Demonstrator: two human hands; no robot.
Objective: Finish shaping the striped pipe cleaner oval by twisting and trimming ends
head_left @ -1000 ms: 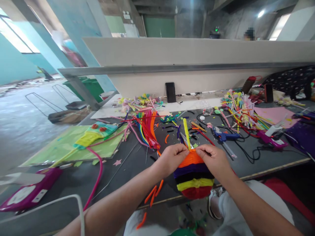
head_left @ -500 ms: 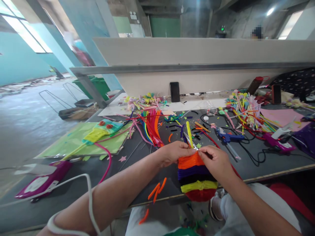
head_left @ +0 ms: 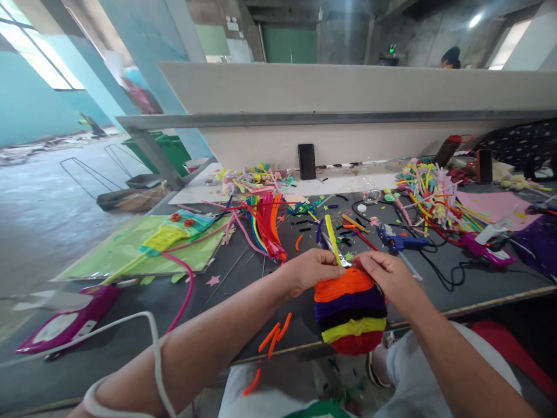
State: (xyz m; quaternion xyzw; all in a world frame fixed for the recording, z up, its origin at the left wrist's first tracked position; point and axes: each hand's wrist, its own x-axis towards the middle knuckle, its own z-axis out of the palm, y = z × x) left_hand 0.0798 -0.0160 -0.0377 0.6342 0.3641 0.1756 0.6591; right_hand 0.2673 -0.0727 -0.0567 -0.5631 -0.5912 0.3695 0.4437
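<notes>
A striped fuzzy piece (head_left: 350,310) in orange, purple, black, yellow and red hangs over the table's front edge. My left hand (head_left: 315,270) pinches its top edge at the left. At the top right, my right hand (head_left: 383,273) has thumb and fingers closed on the orange edge. Between the hands, just behind the piece, lie metal scissors (head_left: 345,262) and an upright-leaning yellow pipe cleaner (head_left: 331,235). The fingertips partly hide the orange rim.
Orange offcuts (head_left: 275,337) lie near the front edge. Beyond are bundled pipe cleaners (head_left: 267,223), a blue glue gun (head_left: 402,239) with cables, and a phone (head_left: 307,161). Purple power strips (head_left: 69,319) sit left and right. A white cord loops over my left forearm.
My right hand has moved slightly right along the orange edge, away from my left hand, uncovering more of the stripes and the scissors. The view has shifted a little.
</notes>
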